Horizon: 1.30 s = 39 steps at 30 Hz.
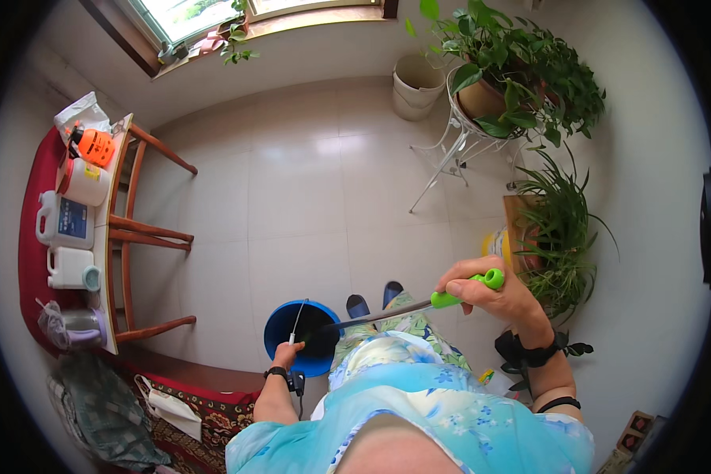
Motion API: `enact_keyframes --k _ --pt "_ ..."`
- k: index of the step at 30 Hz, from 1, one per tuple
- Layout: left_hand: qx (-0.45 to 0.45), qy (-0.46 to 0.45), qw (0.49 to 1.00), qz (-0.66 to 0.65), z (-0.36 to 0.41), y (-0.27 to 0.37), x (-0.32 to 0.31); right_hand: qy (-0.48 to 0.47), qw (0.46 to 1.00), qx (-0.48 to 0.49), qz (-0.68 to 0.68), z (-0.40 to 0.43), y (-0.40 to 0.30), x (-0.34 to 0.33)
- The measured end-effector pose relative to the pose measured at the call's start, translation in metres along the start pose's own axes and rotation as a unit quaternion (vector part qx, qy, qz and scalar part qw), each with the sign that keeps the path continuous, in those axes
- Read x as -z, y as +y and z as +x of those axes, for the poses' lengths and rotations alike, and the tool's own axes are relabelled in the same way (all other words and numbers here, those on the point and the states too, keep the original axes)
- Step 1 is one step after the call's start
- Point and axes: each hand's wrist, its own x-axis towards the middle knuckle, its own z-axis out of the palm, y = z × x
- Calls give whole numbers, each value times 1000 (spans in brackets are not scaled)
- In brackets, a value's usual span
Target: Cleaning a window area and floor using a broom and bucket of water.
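Observation:
My left hand grips the white handle grip of a blue bucket on its wire bail, low in the middle of the head view. Dark contents fill the bucket's inside, too shadowed to identify. My right hand is closed around the bright green handle of a long metal-shafted tool. The shaft slants down to the left, and its far end reaches into the bucket, where its shape is hard to make out. Both wrists wear black bands, and a small black device is at the left one.
Chairs at the left hold an orange spray bottle, white jugs and a kettle. A white metal plant stand with a potted pothos, an off-white bucket and spider plants line the right side. A patterned seat lies lower left.

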Motion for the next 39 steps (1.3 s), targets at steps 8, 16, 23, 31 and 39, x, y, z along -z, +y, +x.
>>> enact_keyframes --k 8,16,23,31,39 --pt "-37 27 998 54 37 146 36 59 998 21 25 55 -11 51" --pt "-63 38 992 100 75 303 61 81 995 19 50 133 -26 106" --pt "-99 17 979 179 137 438 69 115 989 88 3 206 -55 136" --pt "-128 -40 937 323 194 606 51 220 969 105 -32 263 -87 137" --pt "-196 -63 856 474 236 759 2 259 963 67 -46 305 -105 159"
